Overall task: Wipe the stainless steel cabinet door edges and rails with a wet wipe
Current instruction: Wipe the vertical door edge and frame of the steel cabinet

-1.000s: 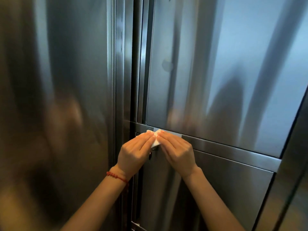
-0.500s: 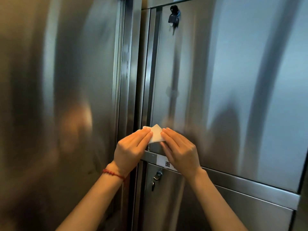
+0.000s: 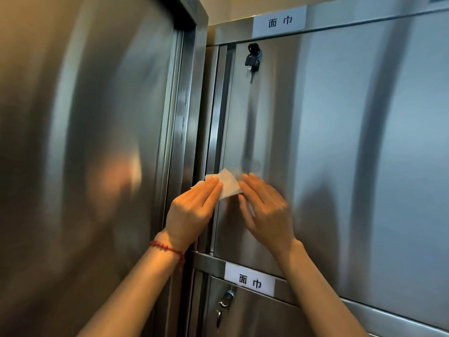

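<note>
Change: a second ago both hands held the wipe at the horizontal rail under the upper door; half a second ago they were just above it; now the wipe sits well up the door's left edge, about midway between the rail and the lock.
Meaning: the work looks to have passed from the rail to the vertical edge, going upward; the stretch from here up to the top rail seems yet to be covered.
Wipe (image 3: pixel 227 184): small, white, folded to a rough square with one corner pointing up; lies flat on the steel at the left side of the upper door (image 3: pixel 340 147), reaching over to the edge strip (image 3: pixel 220 113).
Left hand (image 3: pixel 194 210): fingers straight and together, pressing the wipe's left part against the edge; red bracelet (image 3: pixel 167 248) on the wrist.
Right hand (image 3: pixel 264 210): fingers straight, tips at the wipe's right border; whether they press it or only touch it I cannot tell.
Hands together: side by side, nearly meeting over the wipe, neither curled round it.
Rail (image 3: pixel 209 261): now below both wrists, carrying a white label (image 3: pixel 250 282).
Lock (image 3: pixel 252 57): key hanging in it, far above the wipe, near the top rail (image 3: pixel 230 32).
Left panel (image 3: pixel 85 142): broad steel face, blurred, untouched by either hand.
</note>
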